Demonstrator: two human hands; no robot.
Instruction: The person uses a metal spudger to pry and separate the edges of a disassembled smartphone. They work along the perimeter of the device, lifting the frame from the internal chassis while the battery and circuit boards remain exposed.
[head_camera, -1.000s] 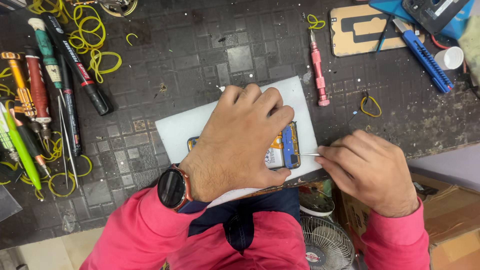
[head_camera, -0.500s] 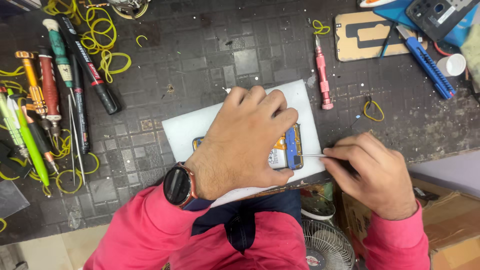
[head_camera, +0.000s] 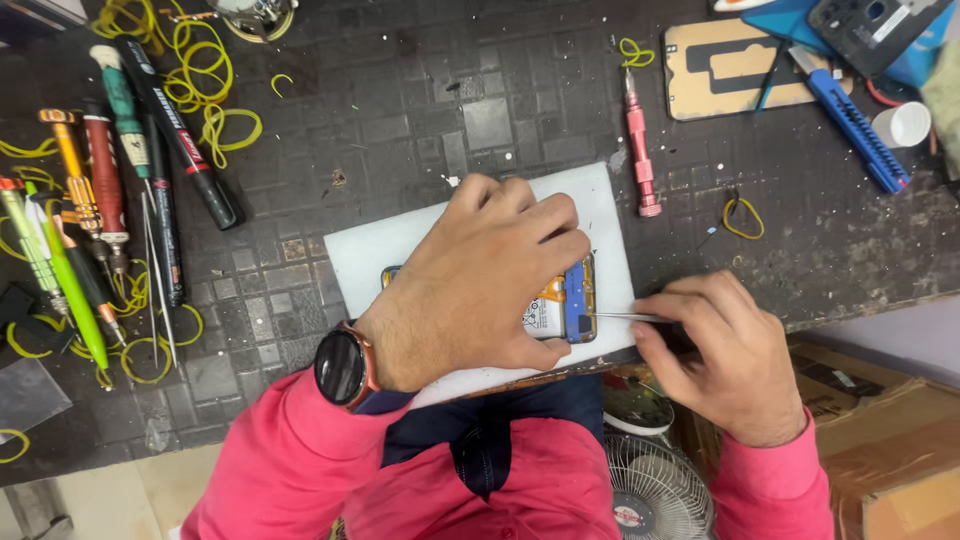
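We see our left hand (head_camera: 480, 290) pressing flat on the opened phone (head_camera: 565, 305), which lies on the white mat (head_camera: 360, 255) near the front edge of the bench (head_camera: 420, 120). Its long axis runs left to right, with the blue end to the right. Our right hand (head_camera: 720, 355) pinches the tweezers (head_camera: 625, 316), tip at that blue part. We judge a small component is being worked on; the next move needs a steady, gentle grip.
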